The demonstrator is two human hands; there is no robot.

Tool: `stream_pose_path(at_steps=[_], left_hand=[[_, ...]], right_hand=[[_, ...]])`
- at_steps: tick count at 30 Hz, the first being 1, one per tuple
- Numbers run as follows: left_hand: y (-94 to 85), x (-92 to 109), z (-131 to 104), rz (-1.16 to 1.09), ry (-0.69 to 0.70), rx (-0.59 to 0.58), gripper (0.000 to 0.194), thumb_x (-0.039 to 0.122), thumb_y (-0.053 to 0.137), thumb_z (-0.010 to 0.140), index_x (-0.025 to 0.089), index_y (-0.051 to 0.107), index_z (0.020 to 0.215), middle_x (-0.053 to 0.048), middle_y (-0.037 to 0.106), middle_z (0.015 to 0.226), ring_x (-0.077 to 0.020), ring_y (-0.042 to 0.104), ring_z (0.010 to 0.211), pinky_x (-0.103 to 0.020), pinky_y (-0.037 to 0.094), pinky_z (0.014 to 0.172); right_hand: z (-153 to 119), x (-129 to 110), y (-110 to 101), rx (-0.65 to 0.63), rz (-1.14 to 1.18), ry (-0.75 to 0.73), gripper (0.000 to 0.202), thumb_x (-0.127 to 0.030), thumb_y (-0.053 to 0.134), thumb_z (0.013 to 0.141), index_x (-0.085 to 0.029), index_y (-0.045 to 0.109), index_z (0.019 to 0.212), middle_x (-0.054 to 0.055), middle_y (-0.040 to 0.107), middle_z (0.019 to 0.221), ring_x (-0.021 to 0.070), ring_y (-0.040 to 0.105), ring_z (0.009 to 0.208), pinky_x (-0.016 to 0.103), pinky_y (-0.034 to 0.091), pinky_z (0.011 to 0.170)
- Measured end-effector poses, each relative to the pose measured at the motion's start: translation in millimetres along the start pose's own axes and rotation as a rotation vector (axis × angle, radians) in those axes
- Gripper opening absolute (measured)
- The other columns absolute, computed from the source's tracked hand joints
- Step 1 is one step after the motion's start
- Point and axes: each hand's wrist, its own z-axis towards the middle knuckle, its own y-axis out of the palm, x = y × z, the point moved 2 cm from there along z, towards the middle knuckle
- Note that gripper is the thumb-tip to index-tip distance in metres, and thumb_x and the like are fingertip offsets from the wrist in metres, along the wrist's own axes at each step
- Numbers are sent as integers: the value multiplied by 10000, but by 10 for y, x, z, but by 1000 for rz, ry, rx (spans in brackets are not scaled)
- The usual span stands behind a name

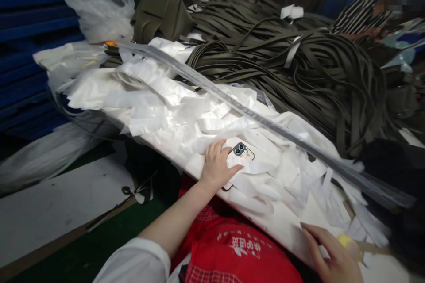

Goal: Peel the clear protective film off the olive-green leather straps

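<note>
My left hand (pixel 217 166) rests on the white strips (pixel 186 112) near the front edge of the table, its fingers spread and holding nothing. Right beside its fingers lies a phone (pixel 244 152) in a pale case, camera side up, partly covered by white pieces and by the hand. At the lower right is my right hand (pixel 332 252), fingers stretched out over the table edge, with nothing visible in them. Just beyond it sits a yellow round object (pixel 350 247), partly hidden by the hand; its kind is unclear.
A long clear plastic strip (pixel 239 106) crosses the table diagonally. Behind it heap many dark olive straps (pixel 299 66). Plastic bags (pixel 99 9) stand at the back left beside blue stacked panels (pixel 33 53). A person in a striped sleeve (pixel 357 15) is at the back right.
</note>
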Motion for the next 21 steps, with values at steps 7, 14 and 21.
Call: stream_pose_path(at_steps=[7, 14, 21], left_hand=[[-305, 201, -106, -48, 194, 186, 281, 325, 658, 880, 167, 609, 1107, -129, 638, 1214, -281, 579, 1116, -456, 483, 988], [-674, 268, -411, -26, 202, 234, 175, 268, 621, 900, 189, 621, 1056, -109, 656, 1184, -253, 601, 1099, -430, 507, 973], [-863, 250, -674, 2, 181, 228, 149, 234, 614, 905, 190, 625, 1047, -100, 670, 1153, -231, 613, 1078, -420, 508, 970]], right_hand=[[274, -468, 44, 95, 164, -62, 161, -310, 569, 956, -222, 682, 1031, 50, 731, 922, 171, 699, 767, 271, 573, 702], [632, -833, 332, 157, 96, -246, 332, -423, 623, 915, -169, 663, 1124, 146, 682, 1100, 277, 653, 960, 419, 546, 840], [651, -759, 312, 201, 232, -252, 192, -321, 543, 970, -217, 701, 936, 81, 722, 1003, 231, 670, 916, 380, 518, 851]])
